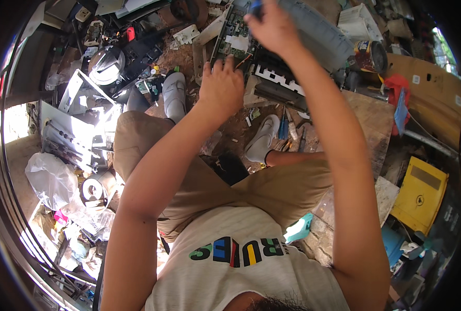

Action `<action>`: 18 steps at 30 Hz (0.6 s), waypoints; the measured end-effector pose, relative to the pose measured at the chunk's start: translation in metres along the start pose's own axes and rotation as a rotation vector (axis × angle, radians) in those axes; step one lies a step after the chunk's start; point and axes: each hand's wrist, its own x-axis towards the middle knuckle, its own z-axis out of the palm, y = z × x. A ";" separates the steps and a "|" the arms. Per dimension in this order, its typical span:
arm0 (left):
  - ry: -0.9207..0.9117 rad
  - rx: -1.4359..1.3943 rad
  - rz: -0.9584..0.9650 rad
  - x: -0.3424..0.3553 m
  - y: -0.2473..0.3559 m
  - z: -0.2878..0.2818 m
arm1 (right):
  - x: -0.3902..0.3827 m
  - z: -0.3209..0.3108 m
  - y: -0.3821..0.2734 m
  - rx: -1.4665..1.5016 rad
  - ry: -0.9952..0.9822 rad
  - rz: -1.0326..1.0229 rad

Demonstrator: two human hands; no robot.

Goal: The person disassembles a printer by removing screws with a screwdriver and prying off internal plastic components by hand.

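Note:
A dismantled machine, possibly a printer, lies at the top with a green circuit board (pixel 237 28) exposed in its frame. On the board's near end rest the slightly spread fingers of my left hand (pixel 222 88). Its palm faces down and I see nothing held in it. My right hand (pixel 274 28), smeared by motion, is above the board's far right side. It is closed around a blue handle (pixel 256 7); the tool's tip cannot be made out. Beside the board is a black chassis part with a white toothed strip (pixel 277 78). A grey plastic cover (pixel 313 31) lies behind it.
Between my shoes lie blue-handled tools (pixel 283 126). Scrap parts and a round metal-like disc (pixel 106 65) crowd the left, with a clear plastic bag (pixel 51 179) nearer. On the right are a wooden board (pixel 368 122), a can (pixel 370 56), cardboard (pixel 427 93) and a yellow panel (pixel 418 194).

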 end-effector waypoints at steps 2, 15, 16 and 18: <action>-0.058 0.008 0.061 -0.004 0.006 0.005 | -0.002 -0.048 0.004 0.240 0.167 -0.005; 0.047 -0.210 -0.225 0.044 -0.011 -0.028 | -0.016 -0.051 0.055 0.157 0.159 -0.030; 0.079 -0.173 -0.292 0.047 -0.019 -0.027 | -0.016 -0.050 0.055 0.147 0.157 -0.030; 0.020 -0.110 -0.401 0.048 -0.032 -0.026 | -0.015 -0.045 0.052 0.133 0.148 -0.029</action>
